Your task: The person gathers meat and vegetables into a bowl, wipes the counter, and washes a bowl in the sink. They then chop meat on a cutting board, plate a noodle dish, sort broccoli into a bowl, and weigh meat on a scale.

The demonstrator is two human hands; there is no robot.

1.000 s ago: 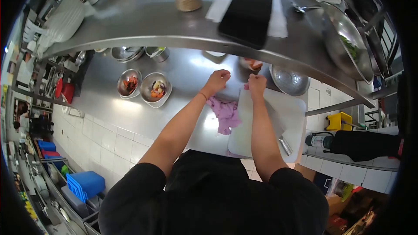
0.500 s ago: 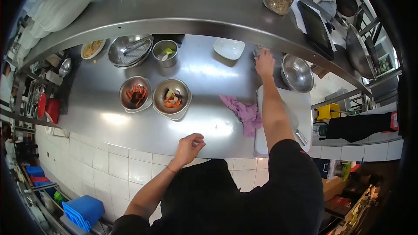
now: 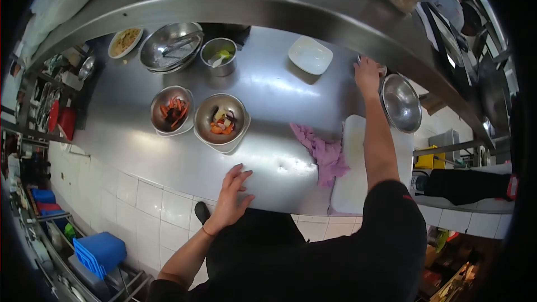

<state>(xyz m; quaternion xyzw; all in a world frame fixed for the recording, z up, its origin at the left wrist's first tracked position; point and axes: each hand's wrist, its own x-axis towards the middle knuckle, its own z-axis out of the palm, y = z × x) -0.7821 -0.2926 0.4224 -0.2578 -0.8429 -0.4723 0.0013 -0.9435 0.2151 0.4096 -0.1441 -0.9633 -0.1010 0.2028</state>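
Observation:
My left hand (image 3: 228, 198) hovers over the front edge of the steel table with its fingers apart and nothing in it. Beyond it stand a steel bowl of mixed cut vegetables (image 3: 222, 127) and a steel bowl of orange-red strips (image 3: 177, 113). My right hand (image 3: 367, 76) reaches far back under the shelf, its fingers bent around a small thing I cannot make out. Right beside that hand is a large steel bowl (image 3: 401, 103). A white square bowl (image 3: 311, 55) sits to its left. Under my right forearm lies a white cutting board (image 3: 351, 156).
A crumpled purple cloth (image 3: 323, 154) lies against the board. At the back left stand stacked steel bowls (image 3: 152, 56), a steel pot (image 3: 228, 67) with a spoon and something green, and a white dish of food (image 3: 124, 43). The steel shelf (image 3: 251, 8) overhangs the table's back.
My left hand's fingers have spread from a loose curl. My right hand stays at the back near the large bowl. The whole view has shifted, and my arm now hides the knife on the board.

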